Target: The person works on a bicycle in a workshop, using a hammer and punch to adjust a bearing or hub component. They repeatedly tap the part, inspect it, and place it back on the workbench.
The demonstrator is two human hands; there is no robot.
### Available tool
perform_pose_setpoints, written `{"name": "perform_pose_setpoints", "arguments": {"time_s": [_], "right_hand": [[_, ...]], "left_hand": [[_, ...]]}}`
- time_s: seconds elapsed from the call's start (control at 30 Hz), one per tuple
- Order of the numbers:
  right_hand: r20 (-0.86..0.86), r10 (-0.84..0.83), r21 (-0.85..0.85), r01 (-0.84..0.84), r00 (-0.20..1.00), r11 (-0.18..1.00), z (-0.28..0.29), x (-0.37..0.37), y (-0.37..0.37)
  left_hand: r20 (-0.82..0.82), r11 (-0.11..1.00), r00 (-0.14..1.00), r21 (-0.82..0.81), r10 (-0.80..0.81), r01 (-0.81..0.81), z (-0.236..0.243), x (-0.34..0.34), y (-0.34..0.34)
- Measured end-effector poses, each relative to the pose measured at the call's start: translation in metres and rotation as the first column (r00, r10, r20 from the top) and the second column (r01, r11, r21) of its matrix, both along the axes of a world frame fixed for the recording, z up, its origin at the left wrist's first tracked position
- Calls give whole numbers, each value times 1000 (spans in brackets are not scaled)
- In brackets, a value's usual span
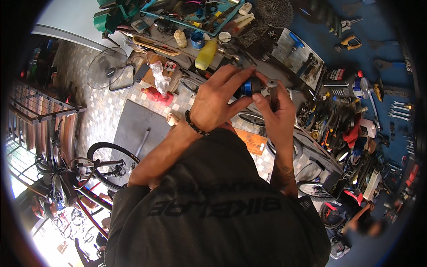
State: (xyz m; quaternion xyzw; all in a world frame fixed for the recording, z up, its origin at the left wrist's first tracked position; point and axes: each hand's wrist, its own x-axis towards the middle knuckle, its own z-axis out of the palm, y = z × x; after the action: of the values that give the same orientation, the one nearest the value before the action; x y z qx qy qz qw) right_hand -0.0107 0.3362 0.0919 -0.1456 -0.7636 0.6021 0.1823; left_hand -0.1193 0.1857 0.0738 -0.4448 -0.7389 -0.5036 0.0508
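Observation:
My left hand [215, 100], with a dark beaded bracelet at the wrist, curls its fingers and thumb around a short blue and black cylindrical part [247, 87]. Close on its right, my right hand [280, 107] is closed on a grey metal tool [272, 84] with a round end, which stands up between thumb and fingers. The right thumb tip reaches the edge of the blue and black part. Both hands are raised in front of the workbench [258, 66]. The undersides of both held things are hidden by my fingers.
On the bench stand a yellow bottle [206, 55], a blue tin [197, 40] and a teal tool tray [218, 31]. Piled parts [351, 120] lie to the right, below wall-hung wrenches [400, 109]. A bicycle wheel [113, 164] is at left; another person's arm [360, 213] shows lower right.

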Motion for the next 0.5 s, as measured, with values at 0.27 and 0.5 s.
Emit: {"name": "perform_pose_setpoints", "arguments": {"time_s": [0.27,0.5], "right_hand": [[124,124,-254,-89,984,963,-11,2,23],[-178,211,-829,-262,961,493,-60,-2,20]], "left_hand": [[99,995,990,45,-98,94,8,-4,-9],[50,991,990,50,-130,127,26,-1,-6]]}}
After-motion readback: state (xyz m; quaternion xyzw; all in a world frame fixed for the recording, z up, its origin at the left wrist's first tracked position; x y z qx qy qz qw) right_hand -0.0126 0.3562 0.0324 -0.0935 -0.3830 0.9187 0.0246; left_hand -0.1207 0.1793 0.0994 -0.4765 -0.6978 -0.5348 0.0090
